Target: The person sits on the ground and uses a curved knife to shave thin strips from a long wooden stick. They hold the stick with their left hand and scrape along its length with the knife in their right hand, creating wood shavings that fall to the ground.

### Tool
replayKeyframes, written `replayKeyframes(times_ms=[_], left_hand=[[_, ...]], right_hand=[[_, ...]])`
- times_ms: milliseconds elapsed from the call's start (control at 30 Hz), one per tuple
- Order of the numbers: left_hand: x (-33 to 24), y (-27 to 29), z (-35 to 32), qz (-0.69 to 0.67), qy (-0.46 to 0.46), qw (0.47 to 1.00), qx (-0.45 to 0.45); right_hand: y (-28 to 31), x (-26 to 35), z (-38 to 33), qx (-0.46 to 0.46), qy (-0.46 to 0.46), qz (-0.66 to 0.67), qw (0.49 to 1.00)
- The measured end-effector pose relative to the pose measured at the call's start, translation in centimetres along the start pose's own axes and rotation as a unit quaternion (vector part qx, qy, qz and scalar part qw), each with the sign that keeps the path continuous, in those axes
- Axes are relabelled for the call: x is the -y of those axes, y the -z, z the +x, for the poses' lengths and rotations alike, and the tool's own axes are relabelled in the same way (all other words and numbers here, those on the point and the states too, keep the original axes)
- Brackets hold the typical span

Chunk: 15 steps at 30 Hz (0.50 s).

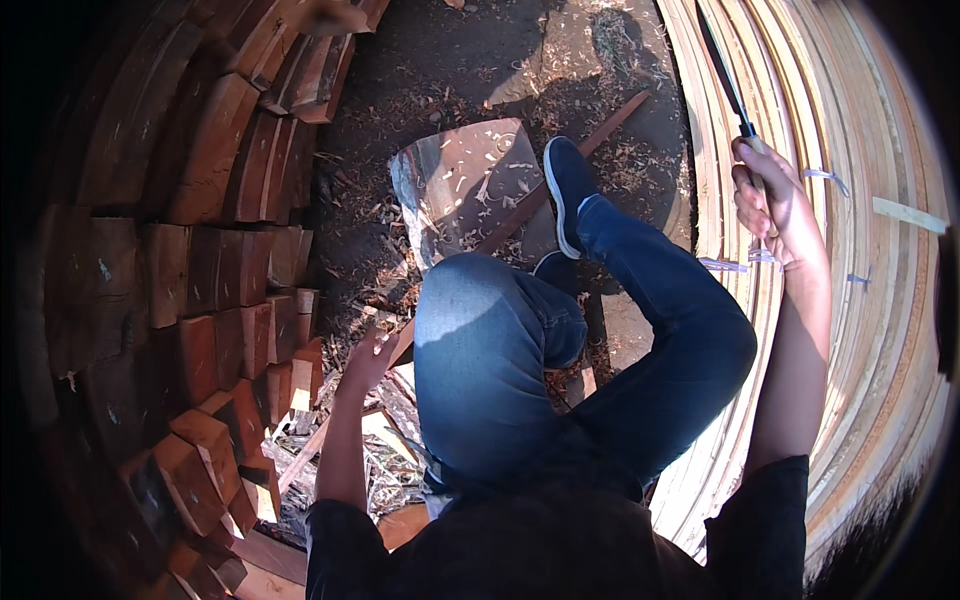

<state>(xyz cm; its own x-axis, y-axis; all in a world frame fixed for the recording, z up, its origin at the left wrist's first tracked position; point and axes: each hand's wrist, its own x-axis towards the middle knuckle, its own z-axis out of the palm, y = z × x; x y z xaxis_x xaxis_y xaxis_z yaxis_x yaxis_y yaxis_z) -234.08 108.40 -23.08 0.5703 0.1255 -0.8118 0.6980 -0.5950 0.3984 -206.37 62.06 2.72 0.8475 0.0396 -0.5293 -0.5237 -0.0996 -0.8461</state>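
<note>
Pale wooden strips (860,300), stacked and tied in bundles, fill the right side, where the right hand (775,205) is clenched around the handle of a long dark-bladed knife (722,65) raised against them. The left hand (368,358), fingers spread and grasping nothing, touches a thin reddish wooden slat (500,235) running across the shaving-strewn ground (450,60), beside stacked reddish wood blocks (200,250).

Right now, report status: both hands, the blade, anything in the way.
Right hand shut on long dark blade, raised against pale wood strips. Left hand open, down by thin reddish slat. Bent knees between both hands.
</note>
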Motion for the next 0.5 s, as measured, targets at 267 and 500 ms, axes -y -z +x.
replayKeyframes(times_ms=[267, 500], left_hand=[[2.4, -3.1, 1.1, 0.169, 0.034, 0.985, 0.005], [3.0, -2.8, 1.2, 0.142, 0.062, 0.987, 0.038]], right_hand=[[0.5, -1.0, 4.5, -0.011, -0.007, 0.057, 0.998], [-1.5, -0.6, 6.0, 0.097, -0.003, 0.044, 0.994]])
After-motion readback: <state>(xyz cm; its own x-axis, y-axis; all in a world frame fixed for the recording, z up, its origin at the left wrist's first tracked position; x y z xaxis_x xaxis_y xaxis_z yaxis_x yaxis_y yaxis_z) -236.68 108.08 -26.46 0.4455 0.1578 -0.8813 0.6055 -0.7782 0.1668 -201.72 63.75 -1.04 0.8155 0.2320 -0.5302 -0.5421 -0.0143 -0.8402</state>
